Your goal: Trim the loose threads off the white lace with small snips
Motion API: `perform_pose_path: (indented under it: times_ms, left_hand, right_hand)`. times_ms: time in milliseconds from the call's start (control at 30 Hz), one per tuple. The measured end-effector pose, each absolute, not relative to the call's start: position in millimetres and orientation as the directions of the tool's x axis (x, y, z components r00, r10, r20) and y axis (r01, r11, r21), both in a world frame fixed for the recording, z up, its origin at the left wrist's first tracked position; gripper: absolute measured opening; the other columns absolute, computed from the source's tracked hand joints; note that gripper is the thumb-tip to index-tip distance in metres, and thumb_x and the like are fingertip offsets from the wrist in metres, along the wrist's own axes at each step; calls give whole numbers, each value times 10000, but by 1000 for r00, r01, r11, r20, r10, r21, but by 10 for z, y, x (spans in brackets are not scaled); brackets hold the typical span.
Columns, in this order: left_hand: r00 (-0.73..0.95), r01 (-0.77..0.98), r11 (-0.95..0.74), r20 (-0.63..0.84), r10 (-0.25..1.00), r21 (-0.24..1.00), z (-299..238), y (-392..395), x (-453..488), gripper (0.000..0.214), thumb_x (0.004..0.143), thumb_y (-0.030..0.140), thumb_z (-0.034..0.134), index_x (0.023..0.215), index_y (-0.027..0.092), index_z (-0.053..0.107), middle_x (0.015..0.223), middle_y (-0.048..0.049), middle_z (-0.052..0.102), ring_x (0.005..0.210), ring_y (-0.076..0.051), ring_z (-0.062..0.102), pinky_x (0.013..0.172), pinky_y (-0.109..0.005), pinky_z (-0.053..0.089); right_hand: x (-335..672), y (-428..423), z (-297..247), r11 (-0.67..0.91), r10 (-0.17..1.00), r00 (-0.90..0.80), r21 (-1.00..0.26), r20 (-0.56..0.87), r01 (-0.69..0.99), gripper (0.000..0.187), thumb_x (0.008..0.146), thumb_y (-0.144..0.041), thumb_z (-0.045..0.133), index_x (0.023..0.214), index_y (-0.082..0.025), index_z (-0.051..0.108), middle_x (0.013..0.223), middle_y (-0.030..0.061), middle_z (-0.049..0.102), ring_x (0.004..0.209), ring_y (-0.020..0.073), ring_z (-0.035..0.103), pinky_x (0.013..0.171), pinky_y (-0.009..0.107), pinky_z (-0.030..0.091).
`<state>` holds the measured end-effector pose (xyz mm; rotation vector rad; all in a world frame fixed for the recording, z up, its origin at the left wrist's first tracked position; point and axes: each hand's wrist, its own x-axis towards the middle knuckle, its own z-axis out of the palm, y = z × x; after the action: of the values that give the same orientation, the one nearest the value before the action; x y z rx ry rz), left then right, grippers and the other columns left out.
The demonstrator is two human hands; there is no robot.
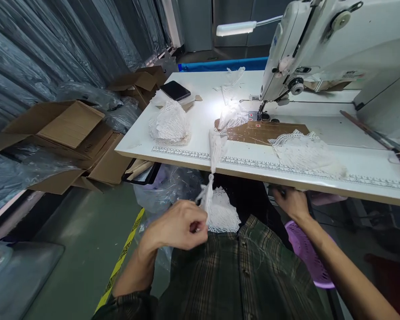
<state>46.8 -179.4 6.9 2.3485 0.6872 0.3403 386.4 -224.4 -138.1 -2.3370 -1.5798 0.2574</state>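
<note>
My left hand [178,224] is closed in a pinch on a strip of white lace [216,149] that hangs over the front edge of the table. The strip runs up across the tabletop toward the needle area of the sewing machine [286,58]. More white lace [223,211] lies bunched in my lap beside that hand. My right hand [291,202] reaches under the table edge at the right; its fingers are mostly hidden there, and what they touch is not visible.
A lace pile [170,124] and a black phone [175,90] sit on the left of the table [136,138]. Another lace piece [306,153] lies right, beside a brown board [263,132]. Cardboard boxes [70,124] stand left on the floor; a purple basket [310,258] is below right.
</note>
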Motion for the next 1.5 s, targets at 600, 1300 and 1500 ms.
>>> perform_pose_path:
  times_ms: [600,1300,1500]
  left_hand:
    - [679,26,-196,127,723,980,-456,-1545,762,505,759,521,713,1136,187,673,1182,-135,604,1056,-241,596,898,-357,487]
    - [567,68,181,-187,802,981,-515,-1673,773,244,767,373,731,808,133,740,815,-55,728,733,-140,626,678,-226,468]
    - [555,50,228,-217,803,972,-503,-1668,770,248,765,364,734,776,117,714,727,-29,680,638,-101,563,597,-199,416]
  right_hand:
    - [2604,-2444,-609,227,960,-221,-938,170,262,156,871,-226,563,928,-174,699,677,2,649,555,112,519,557,229,427]
    - [2649,-2083,-652,171,969,-237,-893,75,417,400,1008,-450,345,739,-195,496,639,-25,479,584,120,438,571,243,356]
    - [2670,-2123,-676,160,973,-223,-881,64,445,355,1007,-422,355,756,-202,479,649,-28,485,582,121,442,563,247,339]
